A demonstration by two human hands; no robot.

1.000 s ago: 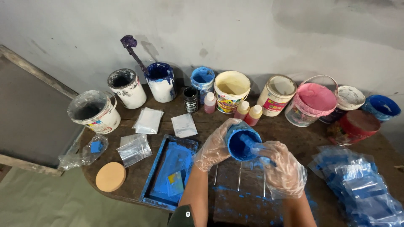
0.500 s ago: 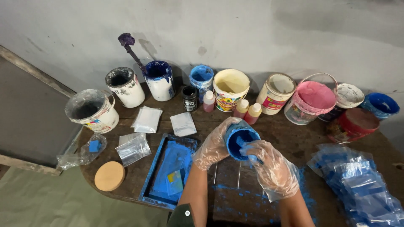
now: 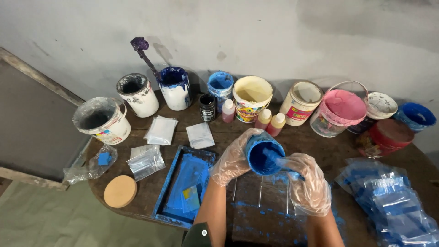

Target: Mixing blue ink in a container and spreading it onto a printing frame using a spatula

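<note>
My left hand [image 3: 234, 158], in a clear plastic glove, grips a small blue paint-coated cup [image 3: 264, 155] tilted toward me above a blue-stained board [image 3: 267, 208]. My right hand [image 3: 308, 187], also gloved, holds a blue stick [image 3: 280, 163] whose tip is inside the cup. Left of my forearm lies a blue tray [image 3: 185, 185] smeared with blue paint, with a small card in it.
Along the wall stand several paint buckets: white [image 3: 103, 120], dark blue [image 3: 174, 87], cream [image 3: 251, 97], pink [image 3: 339, 112], red [image 3: 386, 136]. Small bottles [image 3: 270, 121] and a black jar [image 3: 207, 107] sit in front. Plastic bags [image 3: 393, 206] pile at right; a round tan lid [image 3: 120, 191] lies left.
My right hand has shifted slightly back and to the right while the stick stays in the cup. The cup has barely moved in my left hand.
</note>
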